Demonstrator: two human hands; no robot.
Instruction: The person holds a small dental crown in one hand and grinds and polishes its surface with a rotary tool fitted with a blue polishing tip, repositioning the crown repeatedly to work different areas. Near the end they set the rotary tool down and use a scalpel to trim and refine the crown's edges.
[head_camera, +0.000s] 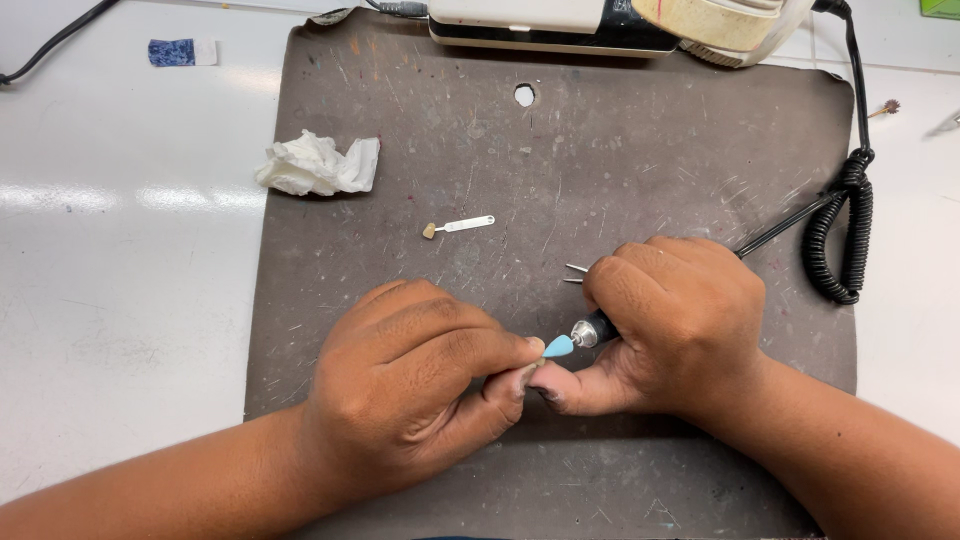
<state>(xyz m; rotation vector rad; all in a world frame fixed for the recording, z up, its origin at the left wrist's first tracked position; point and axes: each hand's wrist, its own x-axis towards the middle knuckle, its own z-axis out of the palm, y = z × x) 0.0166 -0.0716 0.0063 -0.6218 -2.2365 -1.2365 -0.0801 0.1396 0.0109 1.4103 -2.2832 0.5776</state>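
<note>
My right hand (675, 325) grips a slim rotary handpiece (592, 330) with a light blue cone-shaped tip (558, 347); its black cord runs out behind the hand. My left hand (415, 385) is closed, pinching a very small piece between thumb and forefinger right against the blue tip. The piece itself is mostly hidden by my fingertips. Two thin metal pins (574, 273) poke out beside my right knuckles. Both hands rest low over a worn dark grey work mat (650, 160).
A crumpled white tissue (318, 165) lies on the mat's upper left. A small white-handled tool with a tan tip (458, 226) lies mid-mat. A coiled black cable (842, 240) sits at the right edge. A machine (610, 22) stands at the back on the white table (120, 260).
</note>
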